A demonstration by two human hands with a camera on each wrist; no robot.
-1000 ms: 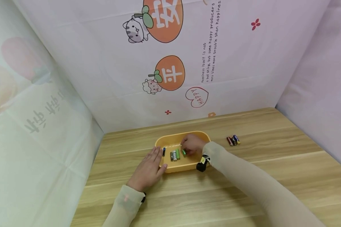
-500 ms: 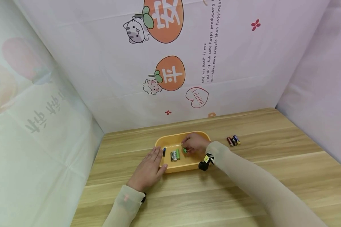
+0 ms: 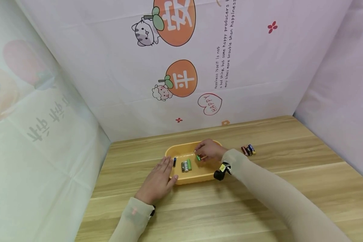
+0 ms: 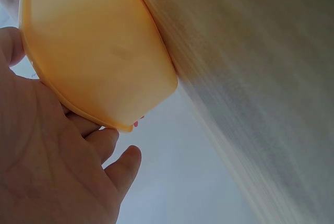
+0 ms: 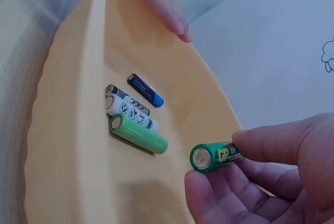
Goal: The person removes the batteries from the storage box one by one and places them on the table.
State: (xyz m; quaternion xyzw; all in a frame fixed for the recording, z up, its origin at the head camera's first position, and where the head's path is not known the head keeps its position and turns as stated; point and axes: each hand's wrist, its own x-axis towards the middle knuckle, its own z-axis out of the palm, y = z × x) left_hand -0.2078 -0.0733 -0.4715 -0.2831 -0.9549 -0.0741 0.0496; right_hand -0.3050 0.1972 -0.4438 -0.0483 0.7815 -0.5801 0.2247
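Observation:
My right hand [image 3: 210, 150] pinches a green GP battery [image 5: 216, 155] between thumb and fingers, above the floor of a yellow-orange plastic bin [image 3: 196, 179]. In the right wrist view the battery's flat metal end faces the camera. My left hand [image 3: 156, 179] rests on the bin's left end, its fingers along the rim and its thumb at the front corner. Inside the bin a light green battery [image 5: 138, 133], a white one [image 5: 133, 114] and a dark patterned one [image 5: 114, 91] lie side by side. A black-and-blue battery [image 5: 145, 90] lies apart, nearer the left hand.
Several more batteries lie in a row on the wooden table [image 3: 290, 168] right of the bin, among them a dark red one [image 3: 244, 151] and a blue one [image 3: 252, 149]. A printed white cloth [image 3: 133, 111] stands behind the table, with pale cloth at both sides.
My right hand has lifted the green battery off the bin floor and moved slightly right and toward the bin's far side. My left hand has stayed in place.

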